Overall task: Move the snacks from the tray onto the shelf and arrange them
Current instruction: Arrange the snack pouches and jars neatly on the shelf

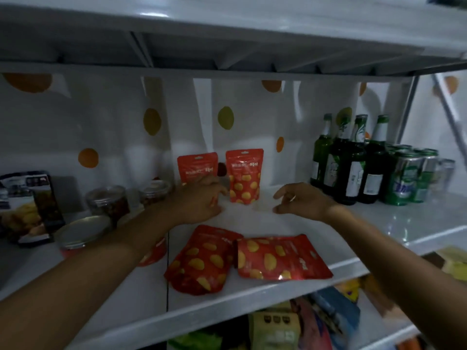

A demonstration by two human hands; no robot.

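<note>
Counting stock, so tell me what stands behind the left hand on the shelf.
A red snack pouch stands upright behind the left hand, in front of the dotted back wall. The hand covers its lower part, so whether the fingers grip it cannot be seen.

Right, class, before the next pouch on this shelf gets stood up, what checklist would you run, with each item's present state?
1. Right hand free: ok, it holds nothing.
2. Left hand free: cannot tell; it hides the base of the left standing pouch.
3. Right standing pouch upright: ok.
4. Bare shelf between it and the bottles: ok.
5. All pouches upright: not ok; left flat pouch and right flat pouch lie at the front.
</note>
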